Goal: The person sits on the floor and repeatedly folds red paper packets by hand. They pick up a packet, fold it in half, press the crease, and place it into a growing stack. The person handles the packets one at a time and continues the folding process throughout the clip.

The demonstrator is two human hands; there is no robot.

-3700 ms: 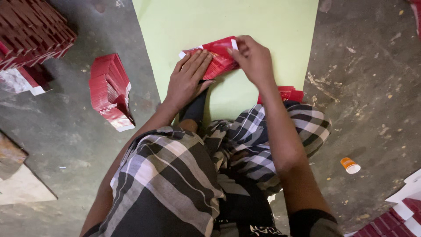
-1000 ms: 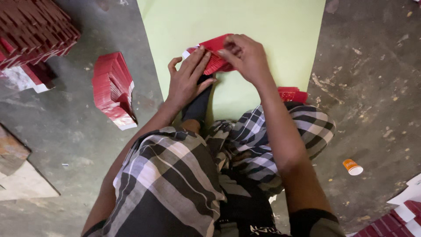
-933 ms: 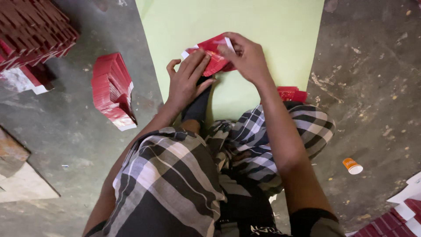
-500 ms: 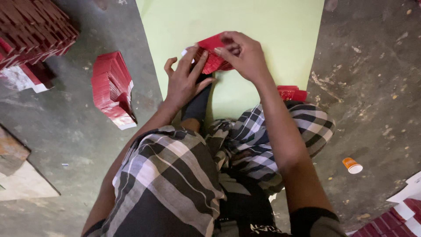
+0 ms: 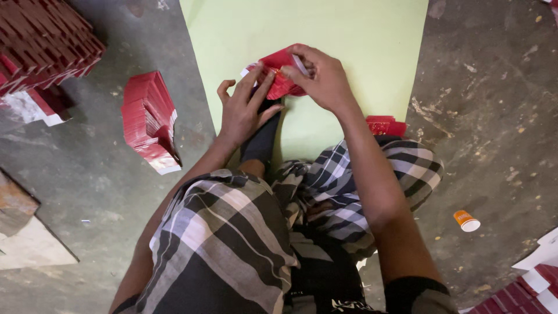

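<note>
My left hand [image 5: 243,110] and right hand [image 5: 322,78] pinch a red card [image 5: 278,78] over the green sheet [image 5: 349,29]. A red stack [image 5: 148,119] lies on the floor [image 5: 494,116] to my left.
</note>
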